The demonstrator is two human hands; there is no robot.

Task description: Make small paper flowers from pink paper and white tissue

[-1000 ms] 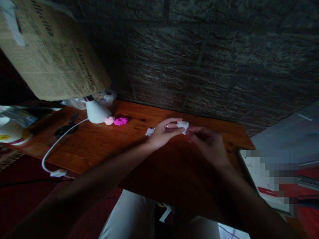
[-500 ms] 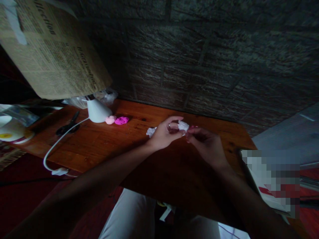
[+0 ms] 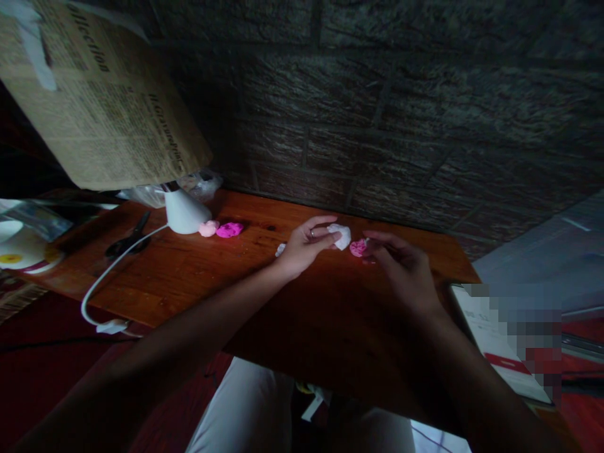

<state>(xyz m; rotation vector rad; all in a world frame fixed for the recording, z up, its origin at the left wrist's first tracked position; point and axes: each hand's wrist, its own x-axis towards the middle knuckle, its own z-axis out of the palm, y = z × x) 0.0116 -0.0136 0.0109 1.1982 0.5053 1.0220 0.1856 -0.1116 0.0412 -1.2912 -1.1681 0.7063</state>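
Observation:
My left hand (image 3: 306, 245) pinches a small white lump of clay (image 3: 340, 235) just above the wooden table (image 3: 198, 270). My right hand (image 3: 401, 267) is curled with its fingertips on a small pink lump (image 3: 358, 247) close to the white one. Another white scrap (image 3: 280, 250) lies on the table behind my left wrist. Two more lumps, pale pink (image 3: 207, 228) and bright magenta (image 3: 229, 229), rest further left by a white lamp base (image 3: 184, 212).
Black scissors (image 3: 127, 238) and a white cable (image 3: 106, 277) lie at the left. A newspaper sheet (image 3: 99, 100) hangs over the lamp. A brick-pattern wall (image 3: 377, 113) backs the table. A book or pad (image 3: 500, 340) sits at the right edge.
My hands have come apart: the left keeps the white lump, the right has pulled a pink lump away from it and lowered it toward the table.

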